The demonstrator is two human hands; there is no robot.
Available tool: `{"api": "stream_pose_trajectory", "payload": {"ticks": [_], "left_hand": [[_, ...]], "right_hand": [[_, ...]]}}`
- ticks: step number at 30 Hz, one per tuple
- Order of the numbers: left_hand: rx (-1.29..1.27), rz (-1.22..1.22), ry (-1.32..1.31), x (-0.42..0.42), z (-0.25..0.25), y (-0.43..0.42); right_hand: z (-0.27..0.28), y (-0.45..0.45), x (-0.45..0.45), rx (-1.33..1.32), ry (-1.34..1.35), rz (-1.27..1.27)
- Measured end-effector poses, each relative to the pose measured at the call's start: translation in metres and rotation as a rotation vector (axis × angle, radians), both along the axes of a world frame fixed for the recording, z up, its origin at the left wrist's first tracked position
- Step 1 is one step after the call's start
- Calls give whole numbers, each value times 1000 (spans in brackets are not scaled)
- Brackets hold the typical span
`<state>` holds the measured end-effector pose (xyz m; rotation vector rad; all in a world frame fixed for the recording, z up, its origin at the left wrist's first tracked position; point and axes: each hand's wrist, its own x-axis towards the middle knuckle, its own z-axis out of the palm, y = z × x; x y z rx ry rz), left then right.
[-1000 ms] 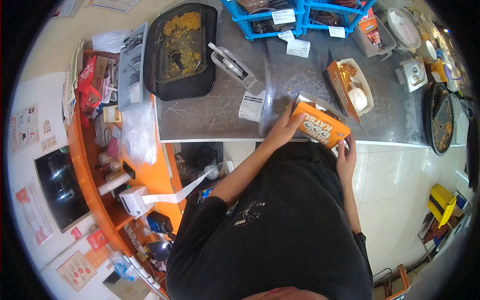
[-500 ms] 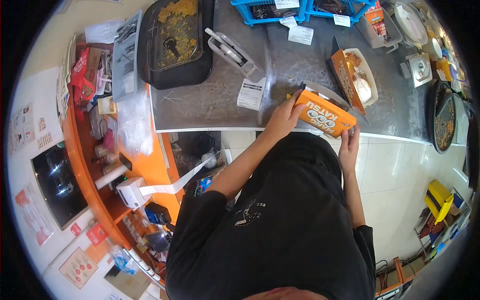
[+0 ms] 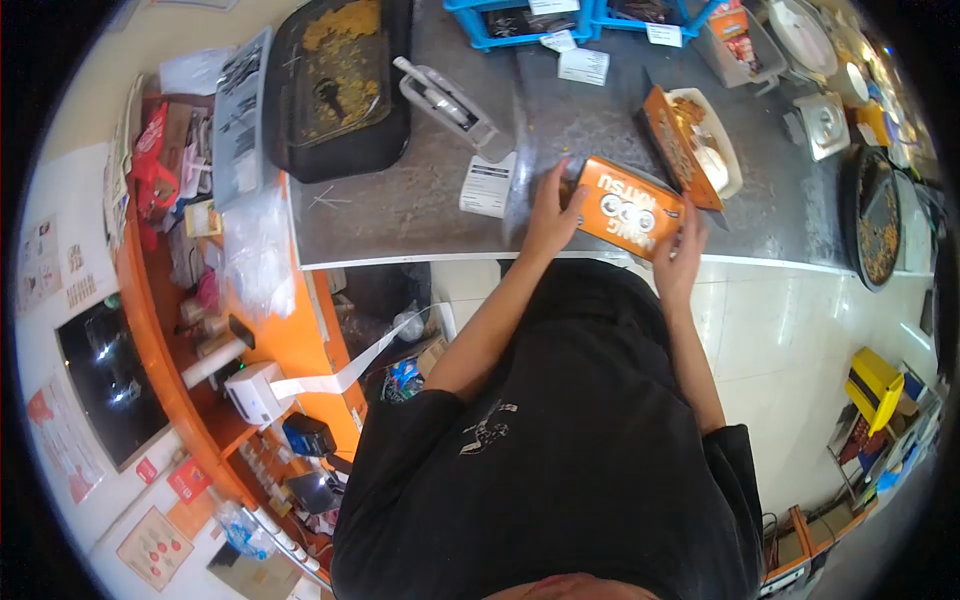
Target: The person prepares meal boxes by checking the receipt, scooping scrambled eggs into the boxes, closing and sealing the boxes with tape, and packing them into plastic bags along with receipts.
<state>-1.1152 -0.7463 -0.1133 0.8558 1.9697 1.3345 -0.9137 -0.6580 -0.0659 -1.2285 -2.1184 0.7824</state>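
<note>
I take the tape dispenser (image 3: 452, 108) as the reference item; it lies tilted on the grey tabletop (image 3: 400, 228), and I give all positions from it, as the wearer faces. From my remote station I observe two bare hands on one orange box (image 3: 628, 208). The box is to the right of the dispenser and nearer the wearer, at the front edge; its printed panel faces up. The left hand (image 3: 550, 215) is on the dispenser side of the box, clamped on that end with the thumb at the panel edge. The right hand (image 3: 682, 248) is clamped on the opposite end, farther from the dispenser, with fingers across the printed panel.

Surrounding items, by position from the dispenser:

- Receipt (image 3: 488, 185): just beside its near end, lying flat.
- Open box (image 3: 722, 122): well to the right, past the orange box; lid raised, brown and white food inside.
- Black tray (image 3: 398, 140): to the left, with yellow food (image 3: 345, 30) in a clear container.
- Blue baskets (image 3: 518, 42): beyond it and to the right, labels attached.
- Thin sticks (image 3: 329, 198): to the left and nearer the wearer.
</note>
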Motion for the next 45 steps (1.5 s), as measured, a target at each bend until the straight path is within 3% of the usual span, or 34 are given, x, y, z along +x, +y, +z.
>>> {"api": "stream_pose_trajectory", "payload": {"ticks": [5, 6, 18, 21, 24, 28, 31, 35, 42, 45], "left_hand": [[232, -214, 320, -10, 19, 16], [182, -230, 312, -9, 25, 19], [278, -124, 498, -4, 17, 41], [198, -130, 525, -3, 13, 47], [223, -262, 358, -9, 6, 53], [263, -187, 267, -6, 7, 62], [215, -130, 278, -3, 8, 67], [199, -32, 323, 1, 6, 74], [304, 92, 313, 6, 3, 71], [387, 122, 262, 3, 48, 40]], "right_hand": [[-16, 6, -9, -44, 0, -65], [-16, 7, -13, -35, 1, -68], [-24, 22, -26, 91, 76, -116], [-26, 28, -26, 41, 71, -100], [-28, 31, -28, -54, 151, -66], [-19, 40, -40, -233, 371, -121], [-15, 60, -40, 45, 64, -19], [3, 56, -42, 253, 41, 53], [7, 43, -41, 122, 4, 149], [37, 39, -55, 177, 37, 186]]}}
